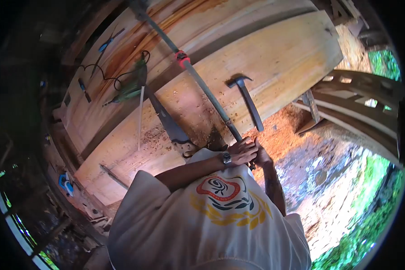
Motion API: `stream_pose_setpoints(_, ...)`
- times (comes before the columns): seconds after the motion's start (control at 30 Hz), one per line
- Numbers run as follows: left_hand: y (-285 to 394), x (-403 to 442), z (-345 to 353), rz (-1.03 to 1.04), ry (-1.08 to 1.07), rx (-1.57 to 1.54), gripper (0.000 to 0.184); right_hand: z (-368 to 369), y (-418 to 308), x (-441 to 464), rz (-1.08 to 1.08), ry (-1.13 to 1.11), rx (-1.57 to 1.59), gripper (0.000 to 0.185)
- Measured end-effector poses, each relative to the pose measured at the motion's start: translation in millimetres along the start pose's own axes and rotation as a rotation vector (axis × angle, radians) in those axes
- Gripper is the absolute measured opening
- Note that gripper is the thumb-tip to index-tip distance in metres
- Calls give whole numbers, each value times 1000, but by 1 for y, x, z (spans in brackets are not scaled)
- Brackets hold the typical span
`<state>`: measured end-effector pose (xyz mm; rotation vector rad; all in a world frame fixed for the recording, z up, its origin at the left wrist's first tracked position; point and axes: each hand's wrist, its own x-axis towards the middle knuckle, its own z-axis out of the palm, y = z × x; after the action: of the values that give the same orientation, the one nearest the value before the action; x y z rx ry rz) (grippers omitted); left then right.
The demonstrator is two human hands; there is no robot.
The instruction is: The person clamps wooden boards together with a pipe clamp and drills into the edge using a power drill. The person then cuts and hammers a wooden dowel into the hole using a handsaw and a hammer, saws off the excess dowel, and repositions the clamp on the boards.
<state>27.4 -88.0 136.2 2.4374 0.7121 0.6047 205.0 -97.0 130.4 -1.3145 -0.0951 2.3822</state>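
Observation:
A long bar clamp point(207, 92) with a red fitting lies slantwise across two wide boards, its near end close to my body. My left hand point(242, 151), with a watch on the wrist, rests over that near end with its fingers bent round it. Just beside it, my right hand point(262, 157) is closed at the clamp's end; what its fingers grip is mostly hidden. A claw hammer point(248, 101) lies on the nearer board point(292, 49), its handle pointing towards my hands. Left of the clamp, a handsaw point(166, 119) lies with its handle towards me.
A green power tool point(128, 90) with a black cord lies across the boards. A chisel point(84, 90) and a blue-handled tool point(105, 45) lie on the farther board point(94, 108). Wood shavings are scattered about. A blue tool point(66, 183) is at left, curved timbers point(351, 105) at right.

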Motion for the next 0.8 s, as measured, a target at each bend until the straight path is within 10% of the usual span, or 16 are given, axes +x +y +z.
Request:
stream_pose_setpoints(0.4, -123, -152, -129, -1103, 523, 185, 48, 37, -118, -89, -86, -230, -345, 55)
stream_pose_setpoints(0.8, -164, 16, -79, -1102, 612, -183, 39, -51, -213, -71, 32, -446, 25, 73)
